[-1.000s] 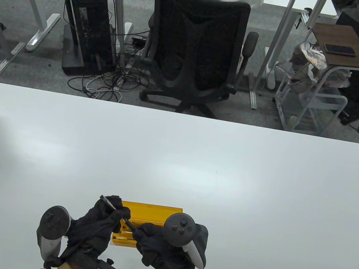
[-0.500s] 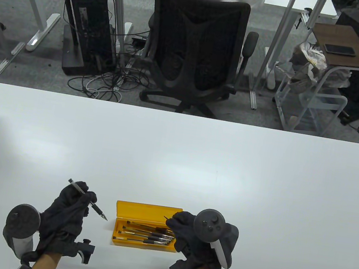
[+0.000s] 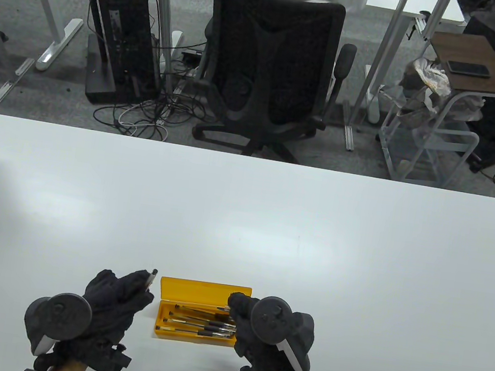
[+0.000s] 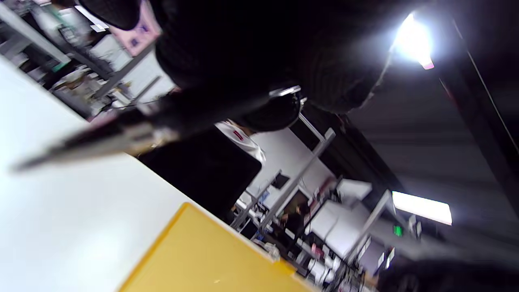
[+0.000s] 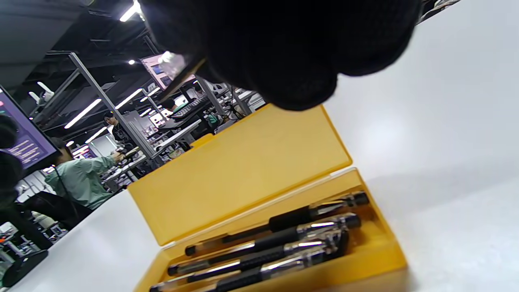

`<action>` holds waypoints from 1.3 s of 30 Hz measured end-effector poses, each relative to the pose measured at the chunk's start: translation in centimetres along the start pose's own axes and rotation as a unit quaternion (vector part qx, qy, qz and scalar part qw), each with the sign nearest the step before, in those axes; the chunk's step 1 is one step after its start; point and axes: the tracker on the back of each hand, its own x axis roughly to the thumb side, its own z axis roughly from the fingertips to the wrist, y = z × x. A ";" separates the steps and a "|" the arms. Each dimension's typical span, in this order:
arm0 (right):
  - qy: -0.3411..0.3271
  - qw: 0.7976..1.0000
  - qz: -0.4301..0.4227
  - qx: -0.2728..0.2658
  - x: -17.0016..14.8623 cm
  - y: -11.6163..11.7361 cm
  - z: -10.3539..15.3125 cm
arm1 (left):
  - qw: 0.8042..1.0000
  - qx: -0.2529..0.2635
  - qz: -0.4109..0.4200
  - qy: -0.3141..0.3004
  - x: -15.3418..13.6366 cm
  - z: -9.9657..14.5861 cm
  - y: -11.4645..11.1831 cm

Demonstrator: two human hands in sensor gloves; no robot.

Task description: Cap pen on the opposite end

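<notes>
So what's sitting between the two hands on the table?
In the table view, the open yellow pen box with pens inside lies between the left hand and the right hand.

Your layout rn: open yellow plastic pen box (image 3: 202, 293) sits on the white table (image 3: 242, 221) near your edge, roughly centre, lid standing up at the far side. Black-grip pens w/ clear barrels (image 3: 205, 322) lie in the tray, stacked front to back, running left-right. Your left hand (image 3: 113, 304) is just left of the box, w/ the uncapped slim pen (image 3: 151, 277) poking out toward the box's far-left corner. Your right hand (image 3: 255, 329) is over the box's right end, w/ the small black pen cap (image 5: 178, 79) above the lid. Black mesh office chair (image 3: 271, 64) is behind the table, centre.
</notes>
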 end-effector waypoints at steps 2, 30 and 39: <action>-0.011 1.000 0.000 0.001 0.4 0.2 0.1 | 0.996 -0.031 -0.078 -0.041 1.1 -0.1 -0.6; -0.095 0.994 -0.013 0.052 3.2 2.0 1.1 | 0.968 -0.093 -0.181 -0.147 5.6 0.2 -3.1; -0.122 0.991 0.024 0.041 4.9 2.1 1.8 | 0.962 -0.058 -0.206 -0.172 6.4 0.3 -2.5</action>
